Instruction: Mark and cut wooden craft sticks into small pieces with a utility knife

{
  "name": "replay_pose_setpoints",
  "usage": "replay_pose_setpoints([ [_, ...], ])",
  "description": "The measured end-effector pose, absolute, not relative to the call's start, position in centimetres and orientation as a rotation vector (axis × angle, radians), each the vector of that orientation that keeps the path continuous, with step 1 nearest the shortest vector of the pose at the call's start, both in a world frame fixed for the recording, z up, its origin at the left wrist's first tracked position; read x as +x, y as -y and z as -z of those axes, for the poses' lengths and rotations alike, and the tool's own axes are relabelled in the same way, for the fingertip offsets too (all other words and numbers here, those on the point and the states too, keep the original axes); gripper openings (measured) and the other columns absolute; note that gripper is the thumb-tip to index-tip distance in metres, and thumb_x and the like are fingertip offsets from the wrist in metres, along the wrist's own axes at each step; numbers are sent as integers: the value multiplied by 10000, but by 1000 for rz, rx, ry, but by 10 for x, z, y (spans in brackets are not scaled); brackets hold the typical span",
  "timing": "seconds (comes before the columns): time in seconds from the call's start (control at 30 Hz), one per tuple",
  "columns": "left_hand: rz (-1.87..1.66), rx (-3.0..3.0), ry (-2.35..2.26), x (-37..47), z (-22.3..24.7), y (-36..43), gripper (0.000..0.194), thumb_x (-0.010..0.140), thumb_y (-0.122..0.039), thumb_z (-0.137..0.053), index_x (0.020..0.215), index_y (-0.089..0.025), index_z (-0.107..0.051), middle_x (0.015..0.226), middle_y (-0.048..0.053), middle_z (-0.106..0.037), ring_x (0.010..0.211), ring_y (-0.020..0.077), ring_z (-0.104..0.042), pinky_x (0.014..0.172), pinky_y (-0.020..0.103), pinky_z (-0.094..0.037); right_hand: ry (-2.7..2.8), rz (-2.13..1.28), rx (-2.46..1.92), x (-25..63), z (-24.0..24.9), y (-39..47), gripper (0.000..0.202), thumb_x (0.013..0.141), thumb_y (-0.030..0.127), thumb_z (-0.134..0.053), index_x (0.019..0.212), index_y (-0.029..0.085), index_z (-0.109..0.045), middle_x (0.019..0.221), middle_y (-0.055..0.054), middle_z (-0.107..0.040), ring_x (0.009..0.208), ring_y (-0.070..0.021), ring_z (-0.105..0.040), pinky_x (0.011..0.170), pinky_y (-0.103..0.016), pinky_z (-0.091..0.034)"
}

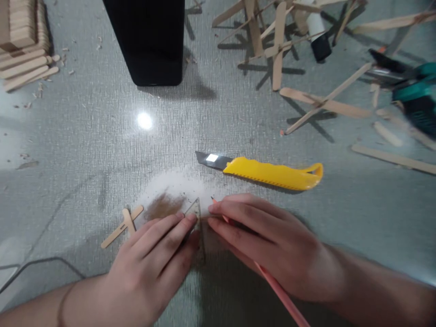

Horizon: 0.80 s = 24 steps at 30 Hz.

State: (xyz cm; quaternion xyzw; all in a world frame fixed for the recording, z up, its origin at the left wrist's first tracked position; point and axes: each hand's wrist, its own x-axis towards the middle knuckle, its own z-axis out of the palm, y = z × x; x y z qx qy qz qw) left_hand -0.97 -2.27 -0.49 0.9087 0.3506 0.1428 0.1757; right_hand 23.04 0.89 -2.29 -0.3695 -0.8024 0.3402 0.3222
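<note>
My left hand (pixel 153 259) is closed, its fingertips pressing a small clear set square (pixel 199 213) down on the table. A pink pencil (pixel 281 293) is gripped in my right hand (pixel 269 240), its dark tip just right of the set square. A thin strip of wood seems to run between the two hands, but fingers hide most of it. Just beyond my hands lies a yellow utility knife (pixel 272 172) with its blade out, pointing left. Two crossed craft sticks (pixel 117 234) lie beside my left hand.
Stacked craft sticks (pixel 25 68) sit at the far left. A black object (pixel 156 45) stands at the back. Assembled stick pieces (pixel 277 50) and crossed sticks (pixel 320 104) fill the back right, near teal-handled pliers (pixel 413 91). A cable (pixel 51 260) runs along the left.
</note>
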Motion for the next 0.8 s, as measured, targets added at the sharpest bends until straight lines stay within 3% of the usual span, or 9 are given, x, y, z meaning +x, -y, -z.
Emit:
replay_pose_setpoints([
  [0.27,-396,2560,-999,-10,7,23,291,1042,-103,-426,1224,-69,-650,1428,115,-592,1317,253,-532,1041,391,-491,2044,-931,-1000,229,22,-12,195,937,50,-594,1061,198,-618,960,-51,-706,902,-174,-696,842,-289,-627],
  [0.8,-386,2553,-994,-9,7,23,312,1029,-93,-428,1253,-67,-644,1422,120,-598,1310,266,-539,1026,405,-519,2110,-922,-975,231,22,-8,272,967,61,-549,1207,181,-597,1046,-84,-728,985,-209,-699,915,-341,-618],
])
